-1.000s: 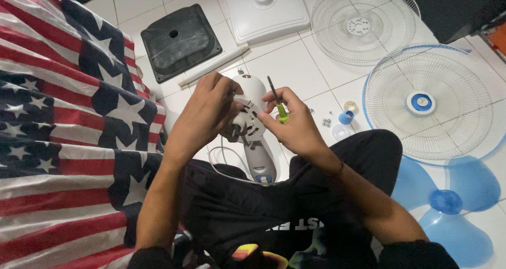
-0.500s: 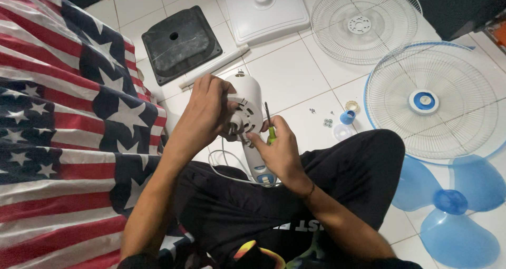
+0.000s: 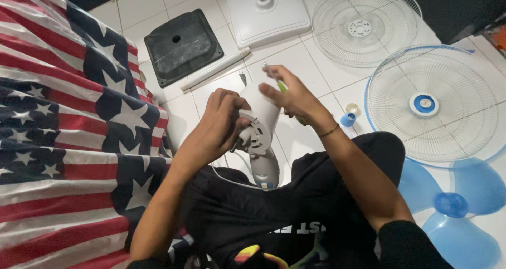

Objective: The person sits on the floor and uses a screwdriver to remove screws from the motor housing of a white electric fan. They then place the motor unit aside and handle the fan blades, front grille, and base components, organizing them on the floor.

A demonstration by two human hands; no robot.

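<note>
My left hand (image 3: 219,126) grips the white fan motor housing (image 3: 260,122) at its front face, holding it over my lap. Its neck with a blue button (image 3: 265,183) points toward me, and a white cord (image 3: 226,178) loops below it. My right hand (image 3: 291,94) is raised above and beyond the housing, closed around a small screwdriver (image 3: 280,83) with a green handle and dark shaft pointing away.
On the white tile floor lie a black base plate (image 3: 182,45), a white base cover (image 3: 267,12), a white tube (image 3: 215,69), two wire fan guards (image 3: 363,24) (image 3: 429,103), a blue fan blade (image 3: 456,203) and a small blue cap (image 3: 347,119). A flag-patterned cloth (image 3: 63,142) covers the left.
My right hand lifted off the housing's front and moved up and away with the screwdriver. The housing tilted lower toward my lap, and my left hand shifted down with it.
</note>
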